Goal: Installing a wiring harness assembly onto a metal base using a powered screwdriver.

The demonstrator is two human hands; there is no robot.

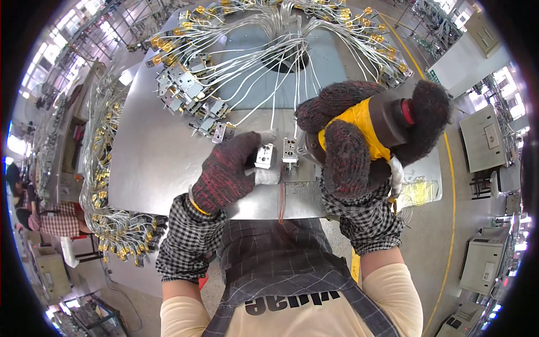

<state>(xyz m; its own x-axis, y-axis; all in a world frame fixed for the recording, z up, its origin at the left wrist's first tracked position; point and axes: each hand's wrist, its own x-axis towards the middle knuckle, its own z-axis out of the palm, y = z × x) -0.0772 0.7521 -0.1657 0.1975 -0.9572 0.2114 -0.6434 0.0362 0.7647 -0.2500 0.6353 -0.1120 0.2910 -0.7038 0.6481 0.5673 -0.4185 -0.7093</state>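
Note:
My left hand (226, 171), in a dark red-and-black knit glove with pale fingertips, pinches a small silver metal box-shaped part (264, 155) over the metal tabletop. A white wire runs down toward it. Just to its right sits a similar metal part (289, 150) with a wire above it, apart from my left fingers. In a matching glove, my right hand (345, 154) is wrapped round a dark hand-held power tool (393, 121) with a yellow band and a red piece. The tool's front end is close to the second part; its tip is hidden.
White wires fan from a round hole (286, 60) in the table. Several silver parts (188, 84) lie bunched at the left, yellow-tipped connectors (196, 17) along the far rim. More wire bundles (126, 238) hang left of the table (151, 185). A person in checked clothing (59, 219) is farther left.

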